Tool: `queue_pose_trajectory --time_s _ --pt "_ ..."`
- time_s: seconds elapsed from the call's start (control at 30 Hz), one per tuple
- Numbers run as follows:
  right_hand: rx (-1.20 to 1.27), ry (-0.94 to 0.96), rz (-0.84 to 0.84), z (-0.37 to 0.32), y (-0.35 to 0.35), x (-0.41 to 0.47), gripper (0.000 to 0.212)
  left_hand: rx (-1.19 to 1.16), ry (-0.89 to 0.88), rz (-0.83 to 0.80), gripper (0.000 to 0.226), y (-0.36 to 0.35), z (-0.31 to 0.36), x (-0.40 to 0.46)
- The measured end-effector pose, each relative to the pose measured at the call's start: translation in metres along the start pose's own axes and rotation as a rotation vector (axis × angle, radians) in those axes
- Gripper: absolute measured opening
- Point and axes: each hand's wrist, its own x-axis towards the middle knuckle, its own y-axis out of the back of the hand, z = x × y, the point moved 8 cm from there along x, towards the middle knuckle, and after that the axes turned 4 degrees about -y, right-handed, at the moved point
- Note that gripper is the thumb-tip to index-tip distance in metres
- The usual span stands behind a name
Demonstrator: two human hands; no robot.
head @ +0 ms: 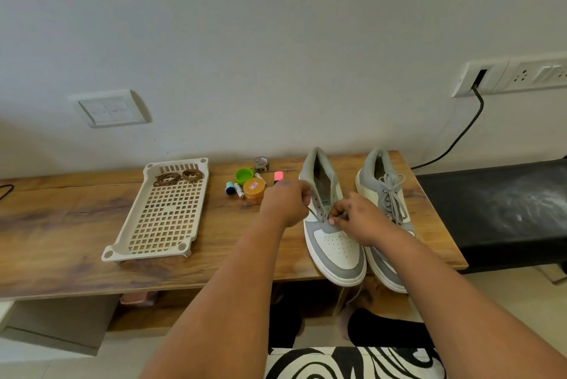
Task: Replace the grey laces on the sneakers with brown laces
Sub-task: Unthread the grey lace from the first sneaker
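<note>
1. Two brown laces [178, 177] sit coiled at the far end of the tray [159, 243], left on the desk [61, 225], untouched; well apart from the sneakers.
2. My left hand [283, 202]: fingers curled, pinching one end of the grey lace [313, 212] at the left eyelet row of the left sneaker [334, 243].
3. My right hand [357, 217]: thumb & fingertips pinched on the grey lace at the lowest eyelets, approx. above the toe box.
4. Upper eyelets on this shoe look empty, so I judge unlacing nearly done here.
5. Technique: pull each end straight out along the eyelet axis, alt. sides; steady the shoe w/ the other hand; don't yank, or the tip may snag.
6. Right sneaker [383, 203] is fully laced in grey, bow tied. Do it next.
</note>
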Motion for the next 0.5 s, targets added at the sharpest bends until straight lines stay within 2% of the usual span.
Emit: queue_pose_trajectory --time_s 0.07,0.13,0.2,0.27,0.3,0.4,0.43,0.5 --pt "0.016 -0.006 0.009 0.000 0.000 0.000 0.004 -0.229 0.034 -0.050 0.032 0.000 -0.005 -0.001" --pt "0.025 -0.009 0.015 0.001 0.000 0.001 0.008 -0.436 0.035 -0.239 0.033 -0.011 -0.005 -0.007" --pt "0.024 -0.012 0.017 0.002 -0.001 0.002 0.012 -0.428 -0.004 -0.474 0.035 -0.024 -0.002 -0.019" --pt "0.024 -0.021 0.019 0.002 -0.002 0.003 0.014 -0.335 -0.015 -0.567 0.035 -0.033 -0.004 -0.025" --pt "0.025 -0.028 0.019 0.001 -0.002 0.003 0.014 -0.316 -0.007 -0.511 0.033 -0.030 -0.005 -0.024" --pt "0.024 -0.032 0.021 0.000 -0.003 0.002 0.015 -0.410 0.012 -0.121 0.022 -0.004 0.001 -0.011" --pt "0.018 -0.030 0.023 0.000 -0.003 0.001 0.016 -0.458 0.002 -0.052 0.024 0.001 0.006 -0.009" --pt "-0.026 -0.035 0.021 -0.001 -0.005 0.000 0.020 -0.404 -0.054 -0.083 0.033 -0.002 0.017 -0.005"
